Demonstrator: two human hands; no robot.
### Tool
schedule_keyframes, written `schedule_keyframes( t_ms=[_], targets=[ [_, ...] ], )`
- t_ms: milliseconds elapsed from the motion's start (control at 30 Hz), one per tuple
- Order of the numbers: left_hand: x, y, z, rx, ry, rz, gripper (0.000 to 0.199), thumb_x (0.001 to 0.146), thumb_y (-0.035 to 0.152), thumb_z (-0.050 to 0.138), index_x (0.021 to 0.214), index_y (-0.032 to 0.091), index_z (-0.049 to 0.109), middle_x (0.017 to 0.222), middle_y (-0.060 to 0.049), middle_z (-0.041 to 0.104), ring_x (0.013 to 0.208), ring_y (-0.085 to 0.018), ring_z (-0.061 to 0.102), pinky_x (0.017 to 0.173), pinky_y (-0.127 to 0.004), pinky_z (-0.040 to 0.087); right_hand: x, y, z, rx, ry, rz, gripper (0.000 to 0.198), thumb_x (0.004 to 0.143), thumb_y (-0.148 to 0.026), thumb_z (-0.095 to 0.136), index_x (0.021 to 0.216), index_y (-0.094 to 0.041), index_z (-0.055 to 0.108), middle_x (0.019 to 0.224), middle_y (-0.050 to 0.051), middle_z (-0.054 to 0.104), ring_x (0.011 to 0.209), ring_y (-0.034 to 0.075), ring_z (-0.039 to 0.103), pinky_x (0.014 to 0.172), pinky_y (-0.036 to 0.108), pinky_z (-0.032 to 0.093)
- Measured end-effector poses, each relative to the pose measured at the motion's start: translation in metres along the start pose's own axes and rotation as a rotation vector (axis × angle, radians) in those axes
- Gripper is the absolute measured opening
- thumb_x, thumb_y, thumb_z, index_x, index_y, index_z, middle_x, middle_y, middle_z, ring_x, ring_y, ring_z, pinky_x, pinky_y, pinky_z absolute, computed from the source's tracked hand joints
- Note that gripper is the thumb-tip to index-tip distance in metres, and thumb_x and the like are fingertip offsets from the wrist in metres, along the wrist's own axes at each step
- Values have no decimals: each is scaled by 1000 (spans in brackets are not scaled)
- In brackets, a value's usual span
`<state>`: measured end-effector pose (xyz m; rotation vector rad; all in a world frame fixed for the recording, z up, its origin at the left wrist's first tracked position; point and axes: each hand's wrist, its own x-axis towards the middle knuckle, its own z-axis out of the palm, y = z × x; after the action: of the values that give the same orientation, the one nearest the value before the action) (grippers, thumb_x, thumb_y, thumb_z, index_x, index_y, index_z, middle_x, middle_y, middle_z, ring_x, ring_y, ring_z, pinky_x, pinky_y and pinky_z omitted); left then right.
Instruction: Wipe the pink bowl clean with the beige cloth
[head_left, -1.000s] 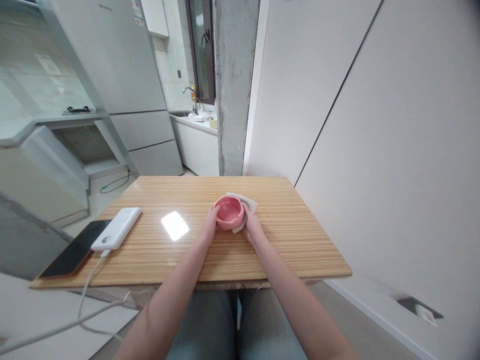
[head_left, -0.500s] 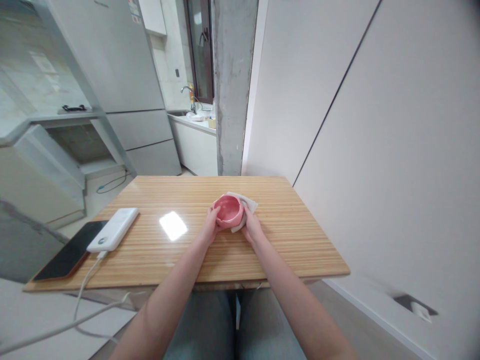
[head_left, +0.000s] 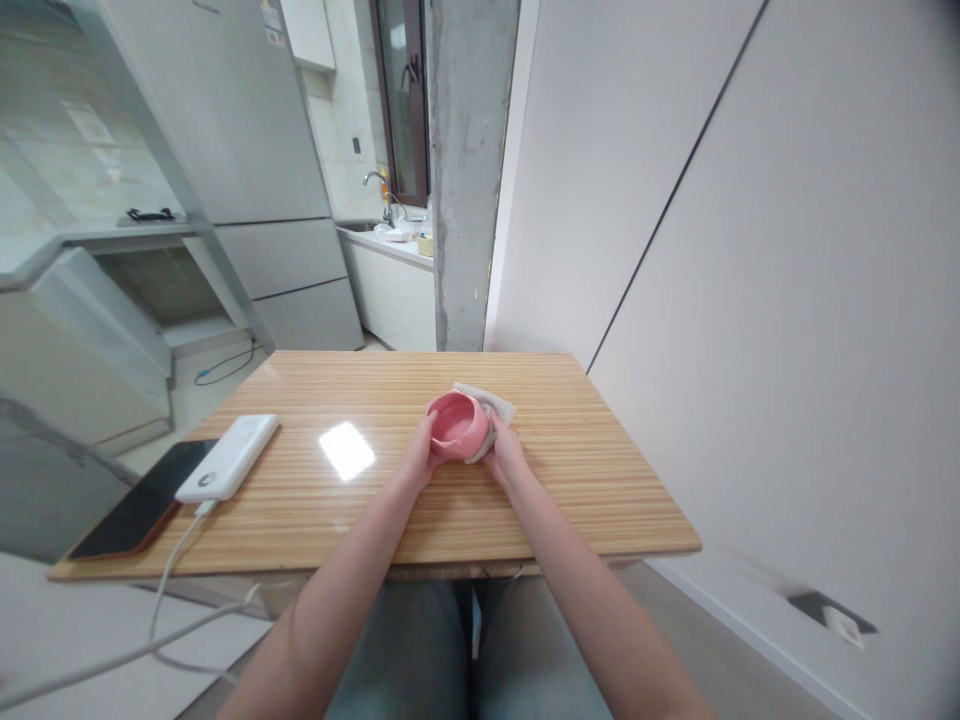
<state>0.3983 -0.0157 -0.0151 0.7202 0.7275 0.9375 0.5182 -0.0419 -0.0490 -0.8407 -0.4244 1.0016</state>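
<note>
Tilted toward me over the middle of the table [head_left: 360,520] is a pink bowl [head_left: 456,428], its hollow inside showing. My left hand [head_left: 423,452] grips the bowl's left side, thumb at the rim and fingers behind or beneath it. A pale grey-white cloth [head_left: 501,404] lies against the bowl's right and far side. With closed fingers, my right hand [head_left: 505,448] presses this cloth to the bowl's right side. The fingertips of both hands are partly hidden.
At the table's left, a white power bank [head_left: 229,460] overlaps a dark phone-like slab [head_left: 142,505]. A white cable [head_left: 174,560] runs from the power bank over the front edge. A pale wall [head_left: 750,330] rises at the right.
The bowl has turned slightly in my hands, and its rim faces a little differently. The cloth has shifted slightly around its right side. Both hands keep their hold.
</note>
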Motion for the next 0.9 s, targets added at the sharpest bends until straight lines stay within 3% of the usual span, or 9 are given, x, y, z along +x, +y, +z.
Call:
schedule_keyframes(
  t_ms=[100,167,333,433,567,733,900],
  targets=[
    [3,4,-1,-117,100,100,33,87,35,45,109,16,61,113,-9,65,100,-21,62,73,-30,55,-4,3,5,49,-32,184,24,76,-36,61,93,-20,67,91,4,73,96,23,66,87,40,52],
    [6,6,-2,-152,127,142,32,86,33,47,111,17,60,111,-8,66,97,-19,63,74,-29,54,-5,3,6,39,-58,222,23,75,-34,61,94,-21,67,90,3,73,96,23,66,88,40,52],
    [6,2,-2,-22,37,-50,36,81,34,56,113,17,58,109,-9,66,89,-18,64,70,-28,55,-2,-2,4,85,28,115,25,77,-35,58,97,-20,65,97,4,72,103,22,63,94,39,49],
    [4,0,-1,54,15,-104,41,78,34,59,116,19,57,110,-9,66,86,-18,64,64,-27,54,-1,-5,3,106,15,128,27,78,-35,57,97,-18,66,102,5,71,106,21,62,97,37,47],
    [4,3,-3,-17,57,-37,40,81,36,53,116,18,58,109,-9,66,84,-18,64,58,-25,53,-4,-2,5,87,-19,200,25,78,-35,58,95,-19,66,97,5,72,103,22,63,93,39,49],
    [9,7,-4,-106,88,90,39,79,33,55,115,19,57,110,-7,65,91,-17,63,66,-24,53,-4,0,4,111,-42,241,26,79,-39,57,95,-20,66,94,4,73,99,23,65,89,40,51],
    [8,0,-3,46,97,27,43,76,38,63,115,21,56,110,-8,64,89,-18,63,63,-26,54,-3,-7,1,118,-29,191,32,81,-44,52,97,-20,65,100,5,72,104,22,63,92,39,49]
  ],
)
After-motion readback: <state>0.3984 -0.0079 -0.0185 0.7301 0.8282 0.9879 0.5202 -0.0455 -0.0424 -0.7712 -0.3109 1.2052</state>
